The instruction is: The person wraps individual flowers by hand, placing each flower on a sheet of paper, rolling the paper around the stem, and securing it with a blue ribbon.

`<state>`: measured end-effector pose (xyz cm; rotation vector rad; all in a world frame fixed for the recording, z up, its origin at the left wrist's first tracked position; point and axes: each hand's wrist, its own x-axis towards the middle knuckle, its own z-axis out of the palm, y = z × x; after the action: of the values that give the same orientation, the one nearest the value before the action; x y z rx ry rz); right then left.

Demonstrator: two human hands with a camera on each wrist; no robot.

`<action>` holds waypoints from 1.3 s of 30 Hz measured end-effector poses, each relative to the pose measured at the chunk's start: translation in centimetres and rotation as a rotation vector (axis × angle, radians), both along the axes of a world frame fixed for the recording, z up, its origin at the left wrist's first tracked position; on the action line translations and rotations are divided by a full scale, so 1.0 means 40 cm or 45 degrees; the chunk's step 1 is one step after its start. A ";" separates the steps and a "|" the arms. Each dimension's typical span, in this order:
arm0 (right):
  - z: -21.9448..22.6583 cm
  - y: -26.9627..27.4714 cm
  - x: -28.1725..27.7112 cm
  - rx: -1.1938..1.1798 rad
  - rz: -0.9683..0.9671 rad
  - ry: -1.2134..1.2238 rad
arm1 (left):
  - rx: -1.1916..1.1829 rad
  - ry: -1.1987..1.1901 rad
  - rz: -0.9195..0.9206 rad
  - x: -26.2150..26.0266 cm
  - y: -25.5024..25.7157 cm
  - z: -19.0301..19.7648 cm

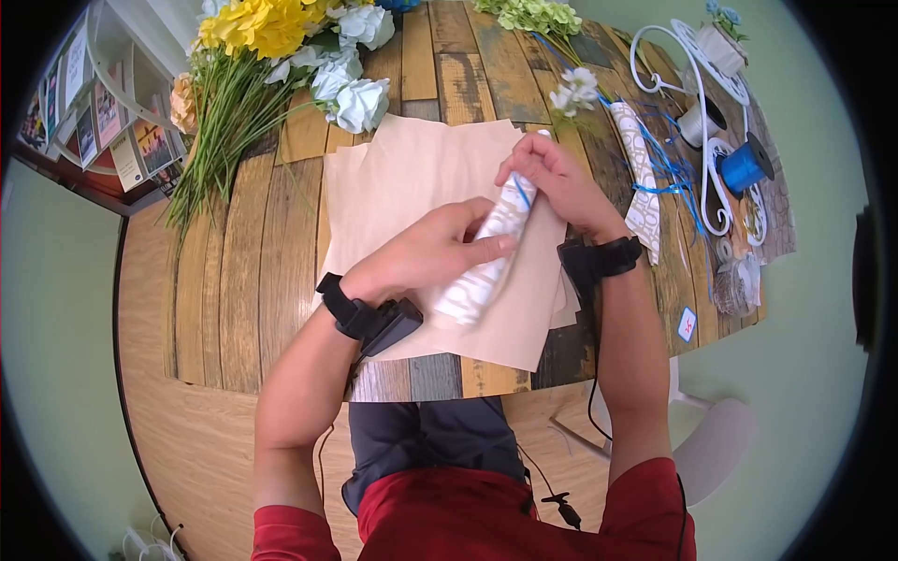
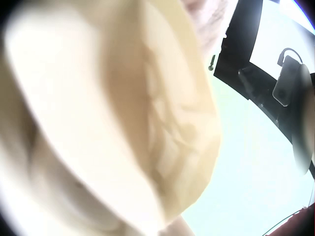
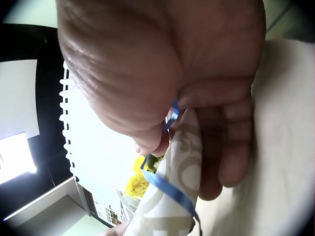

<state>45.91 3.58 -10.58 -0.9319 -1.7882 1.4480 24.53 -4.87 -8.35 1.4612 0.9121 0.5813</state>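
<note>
A white roll with a beige pattern (image 1: 482,271) lies slantwise over brown paper sheets (image 1: 402,178). The left hand (image 1: 426,245) grips its middle, thumb on top and fingers behind. At the roll's upper end the right hand (image 1: 566,187) curls round it. A blue ribbon (image 1: 523,192) shows between the hands; in the right wrist view the ribbon (image 3: 170,191) crosses the roll (image 3: 172,211) below the right hand (image 3: 167,64), and part of it runs under the thumb. The left wrist view is mostly blurred, with the patterned paper (image 2: 172,132) close up.
Yellow flowers (image 1: 257,26) and pale blue flowers (image 1: 360,103) lie at the back left. A second patterned wrapped bundle (image 1: 636,154) with ribbons lies right of the sheets, beside a blue ribbon spool (image 1: 744,166) and a white scrolled metal stand (image 1: 702,89). A small card (image 1: 687,323) sits near the right edge.
</note>
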 end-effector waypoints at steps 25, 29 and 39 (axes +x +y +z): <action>0.010 -0.019 -0.041 -0.241 0.135 0.753 | -0.082 -0.079 0.058 0.008 0.016 -0.015; 0.018 -0.021 -0.038 -0.206 0.126 0.791 | -0.175 -0.147 0.180 0.013 0.010 -0.007; 0.019 -0.042 -0.070 -0.210 0.137 0.765 | -0.315 -0.272 -0.208 0.023 0.013 -0.038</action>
<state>43.10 1.90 -9.81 -0.4066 -1.3005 1.7346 25.43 -4.34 -9.85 1.2117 0.6641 0.4750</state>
